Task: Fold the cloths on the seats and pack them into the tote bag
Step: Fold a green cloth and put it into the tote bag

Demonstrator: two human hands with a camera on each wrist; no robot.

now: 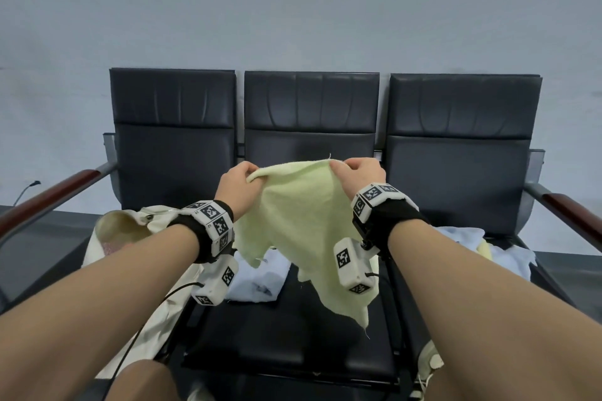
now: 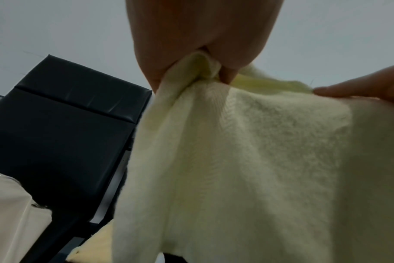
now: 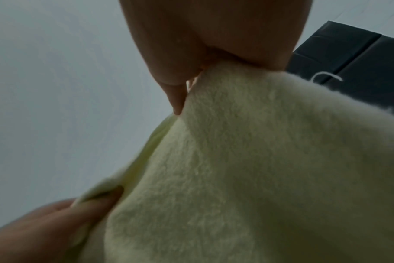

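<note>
A pale yellow-green cloth hangs in the air over the middle seat. My left hand pinches its upper left edge and my right hand pinches its upper right corner. The left wrist view shows bunched cloth gripped in my left hand. In the right wrist view my right hand clamps the fuzzy cloth. A folded light blue cloth lies on the middle seat under the hanging one. The cream tote bag stands open on the left seat.
A heap of light blue and yellow cloths lies on the right seat. Three black padded seats with tall backrests stand against a grey wall. Wooden armrests flank the row. Another pale cloth hangs by the front right.
</note>
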